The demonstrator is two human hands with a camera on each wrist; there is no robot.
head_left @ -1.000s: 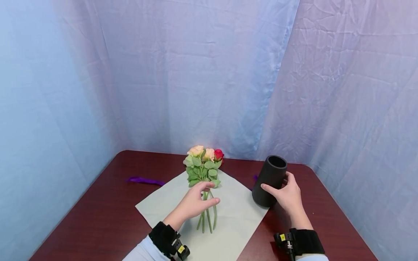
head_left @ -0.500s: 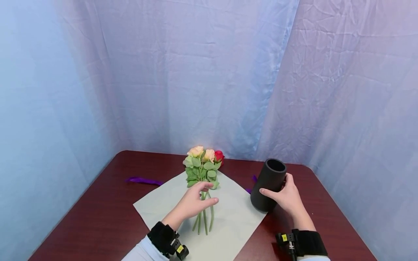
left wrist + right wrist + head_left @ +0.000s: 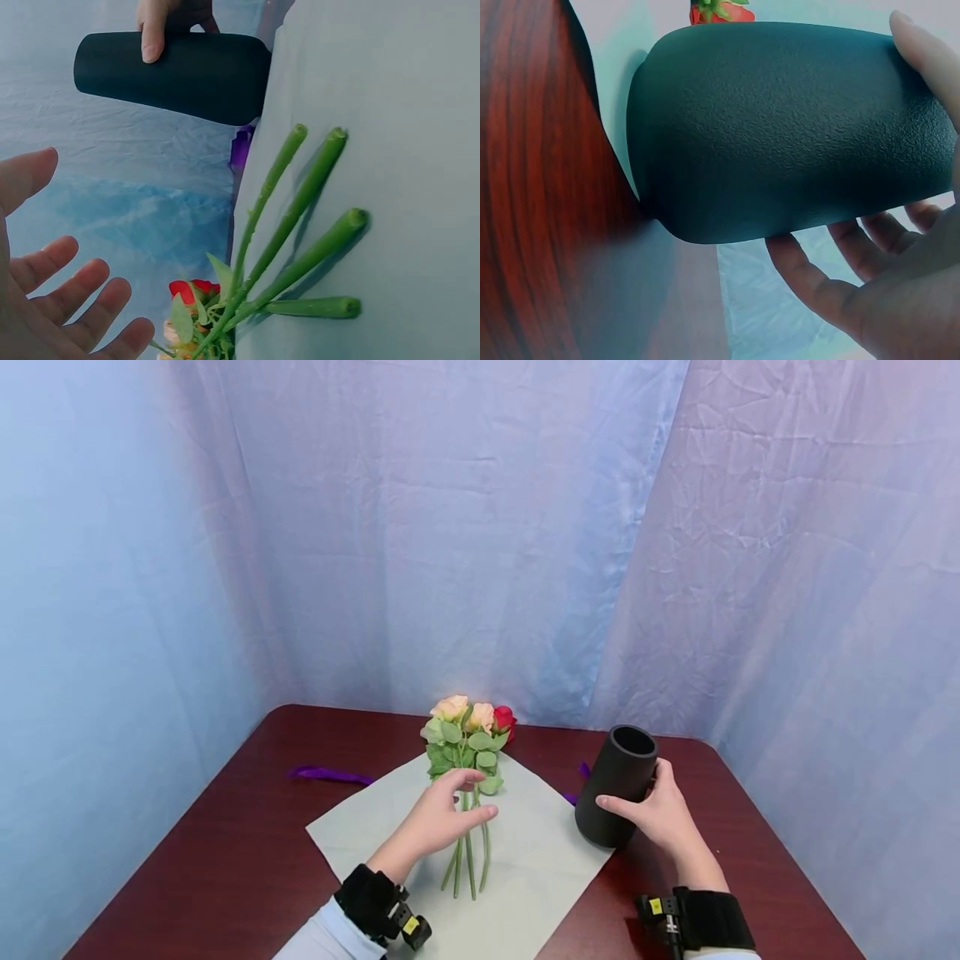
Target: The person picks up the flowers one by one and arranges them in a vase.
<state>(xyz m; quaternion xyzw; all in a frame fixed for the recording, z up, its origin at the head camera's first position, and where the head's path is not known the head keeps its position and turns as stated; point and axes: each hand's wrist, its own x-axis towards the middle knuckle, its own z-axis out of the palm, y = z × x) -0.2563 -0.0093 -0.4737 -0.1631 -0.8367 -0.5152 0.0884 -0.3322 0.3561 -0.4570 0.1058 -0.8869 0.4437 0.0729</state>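
Right hand (image 3: 665,814) clamped on the vase (image 3: 615,787) — keep it level; left hand (image 3: 441,817), fingers apart, near flower stems (image 3: 319,251) left of the vase.

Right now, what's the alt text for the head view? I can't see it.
A right hand grips a black vase at the right corner of a pale paper sheet; a left hand hovers over the stems of peach and red roses. Purple ribbon lies on the table.

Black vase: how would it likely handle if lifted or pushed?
The black vase is probably stiff: it shows no dent where the right hand holds it. Its grainy surface may resist slipping. Taller than wide, it could tip if pushed high.
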